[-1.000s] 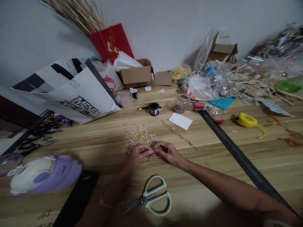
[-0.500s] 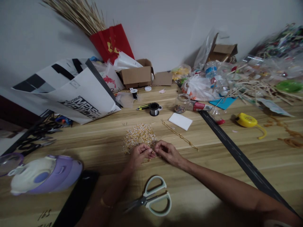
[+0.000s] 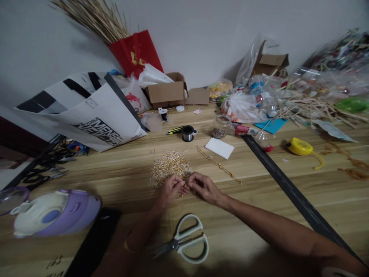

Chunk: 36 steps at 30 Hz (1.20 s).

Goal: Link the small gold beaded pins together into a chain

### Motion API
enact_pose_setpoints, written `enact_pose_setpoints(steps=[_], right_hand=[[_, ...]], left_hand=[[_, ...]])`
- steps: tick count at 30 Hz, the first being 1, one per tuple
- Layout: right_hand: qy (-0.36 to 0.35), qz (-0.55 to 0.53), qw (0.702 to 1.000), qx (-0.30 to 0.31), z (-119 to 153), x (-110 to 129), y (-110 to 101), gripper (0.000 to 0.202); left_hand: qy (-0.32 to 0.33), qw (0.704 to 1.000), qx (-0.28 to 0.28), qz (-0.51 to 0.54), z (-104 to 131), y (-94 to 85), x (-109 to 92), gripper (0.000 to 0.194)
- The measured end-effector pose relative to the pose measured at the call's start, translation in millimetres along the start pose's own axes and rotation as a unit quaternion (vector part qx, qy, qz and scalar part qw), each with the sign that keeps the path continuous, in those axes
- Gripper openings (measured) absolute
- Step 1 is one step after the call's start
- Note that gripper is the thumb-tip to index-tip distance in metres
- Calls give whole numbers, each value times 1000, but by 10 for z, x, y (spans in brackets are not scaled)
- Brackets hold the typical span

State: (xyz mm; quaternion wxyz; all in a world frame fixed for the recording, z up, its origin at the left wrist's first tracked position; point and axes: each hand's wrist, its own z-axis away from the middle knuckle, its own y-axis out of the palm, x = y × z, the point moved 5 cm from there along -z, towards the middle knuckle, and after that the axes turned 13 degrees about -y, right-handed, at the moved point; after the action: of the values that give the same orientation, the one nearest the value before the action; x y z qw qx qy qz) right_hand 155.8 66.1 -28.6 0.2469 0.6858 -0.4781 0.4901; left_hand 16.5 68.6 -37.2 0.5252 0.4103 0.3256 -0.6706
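My left hand (image 3: 170, 188) is closed in a pinch at the near edge of a pile of clear and gold beads (image 3: 170, 165). A short gold beaded strand (image 3: 180, 196) shows just below its fingers. My right hand (image 3: 205, 187) is also pinched, its fingertips almost meeting those of the left. What sits between the right fingertips is too small to make out. To the right lies a gold beaded chain (image 3: 219, 164), stretched at a slant. Closer to me, white-handled scissors (image 3: 184, 240) rest with the blades pointing left.
Beyond the pile stand a wire spool (image 3: 188, 133) and a jar of beads (image 3: 220, 127). A folded white paper (image 3: 219, 148) lies nearby. A yellow tape measure (image 3: 300, 146) is at right, a purple-and-white bottle (image 3: 57, 212) at left. Bags and a cardboard box (image 3: 166, 92) line the wall.
Both hands stay in nearly the same place, with only slight finger movement. The gold strand under the left hand shows a little less than before.
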Motion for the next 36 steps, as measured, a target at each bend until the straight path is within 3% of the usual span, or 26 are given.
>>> enact_pose_setpoints(steps=[8, 23, 36], right_hand=[[10, -20, 1000, 11, 11, 14, 26, 31], [30, -42, 999, -18, -34, 51, -4, 39], [34, -39, 999, -17, -33, 60, -6, 38]], left_hand=[[-3, 1000, -2, 0, -14, 2, 13, 36], [-25, 998, 44, 31, 37, 5, -29, 41], [5, 999, 50, -9, 25, -3, -20, 32]])
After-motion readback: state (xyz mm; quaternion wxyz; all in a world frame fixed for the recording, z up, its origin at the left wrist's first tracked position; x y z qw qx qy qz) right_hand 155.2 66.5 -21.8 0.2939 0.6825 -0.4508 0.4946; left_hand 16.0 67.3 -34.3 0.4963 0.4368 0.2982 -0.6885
